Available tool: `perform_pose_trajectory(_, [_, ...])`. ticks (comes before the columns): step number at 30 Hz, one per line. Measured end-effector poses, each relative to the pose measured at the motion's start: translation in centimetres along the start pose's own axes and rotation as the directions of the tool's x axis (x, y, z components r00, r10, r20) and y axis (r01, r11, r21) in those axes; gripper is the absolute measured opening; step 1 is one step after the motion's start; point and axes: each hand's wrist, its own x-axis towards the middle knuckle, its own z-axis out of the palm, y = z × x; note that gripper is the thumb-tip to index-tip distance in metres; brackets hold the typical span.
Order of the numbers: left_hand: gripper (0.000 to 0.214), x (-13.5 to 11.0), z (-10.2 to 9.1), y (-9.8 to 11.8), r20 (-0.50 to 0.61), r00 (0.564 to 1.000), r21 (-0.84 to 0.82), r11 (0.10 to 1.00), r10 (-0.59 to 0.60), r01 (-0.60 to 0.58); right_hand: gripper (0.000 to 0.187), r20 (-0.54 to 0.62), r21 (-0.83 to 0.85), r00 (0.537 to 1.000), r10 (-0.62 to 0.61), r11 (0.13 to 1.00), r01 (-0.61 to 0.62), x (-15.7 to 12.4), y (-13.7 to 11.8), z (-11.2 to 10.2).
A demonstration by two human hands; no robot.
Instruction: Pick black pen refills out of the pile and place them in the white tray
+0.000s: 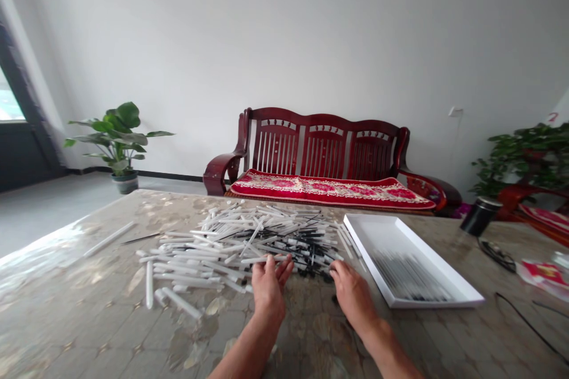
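Observation:
My left hand (pixel 268 287) is at the near edge of a heap of pen parts, its thumb and fingers around a white pen barrel (pixel 249 260) that points left. To its right, my right hand (pixel 353 293) has its thumb and fingers pinched together. A small dark piece seems to be at those fingertips, too small to name. Between and beyond the hands lie small black pen parts (pixel 306 249). White pen barrels (pixel 191 266) are piled loosely to the left and behind. Right of my right hand, a shallow white box (pixel 402 230) holds a row of thin, greyish sticks.
The patterned table (pixel 120 331) carries a lone white barrel (pixel 109 239) and a thin dark rod (pixel 141 238) at left. At right are a black cylinder (pixel 480 216), a coiled cable (pixel 498 254) and a red packet (pixel 544 272). A wooden bench (pixel 324 154) stands behind.

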Motion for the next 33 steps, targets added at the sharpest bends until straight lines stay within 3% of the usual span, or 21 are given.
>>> perform_pose_trajectory(10, [0.035,-0.1,-0.4,-0.6,0.14,0.987,0.176,0.979,0.078,-0.102,0.014,-0.03,-0.056,0.999,-0.035,0.998,0.033,0.0,-0.7,-1.3])
perform_pose_trajectory(14, [0.043,-1.4,-0.3,-1.3,0.27,0.962,0.258,0.965,-0.035,-0.037,0.012,0.019,0.201,1.0,-0.024,0.979,0.019,0.1,-1.4,-1.3])
perform_pose_trajectory(16, [0.044,-2.2,-0.1,-1.5,0.317,0.941,0.266,0.963,-0.121,0.034,0.018,0.084,0.439,0.996,0.022,0.897,-0.056,0.2,-1.6,-1.0])
perform_pose_trajectory(19, [0.034,-3.1,0.2,-1.4,0.347,0.9,0.229,0.954,-0.265,0.192,0.04,0.208,0.701,0.97,0.13,0.672,-0.24,0.6,-1.6,-0.7])
perform_pose_trajectory(21, [0.024,-3.1,0.4,-1.1,0.341,0.872,0.201,0.934,-0.351,0.297,0.049,0.295,0.769,0.938,0.183,0.537,-0.346,0.9,-1.2,-0.9])
perform_pose_trajectory(23, [0.014,-2.9,0.6,-0.8,0.306,0.869,0.15,0.921,-0.389,0.36,0.047,0.37,0.772,0.908,0.197,0.478,-0.418,1.2,-0.7,-1.6])
perform_pose_trajectory(25, [0.012,-2.4,0.6,-0.6,0.257,0.886,0.079,0.922,-0.386,0.378,0.033,0.427,0.717,0.89,0.161,0.539,-0.442,1.4,0.0,-2.4])
perform_pose_trajectory(28, [0.015,-1.7,0.6,-0.5,0.208,0.908,0.001,0.928,-0.364,0.372,0.011,0.465,0.546,0.885,0.038,0.774,-0.32,1.5,1.0,-3.6])
perform_pose_trajectory(30, [0.016,-1.5,0.6,-0.5,0.198,0.913,-0.021,0.93,-0.355,0.366,0.019,0.473,0.434,0.88,-0.039,0.879,-0.195,1.5,1.3,-4.0])
perform_pose_trajectory(33, [0.014,-1.5,0.5,-0.6,0.197,0.913,-0.025,0.929,-0.358,0.37,0.02,0.474,0.342,0.873,-0.114,0.937,-0.064,1.4,1.2,-3.9])
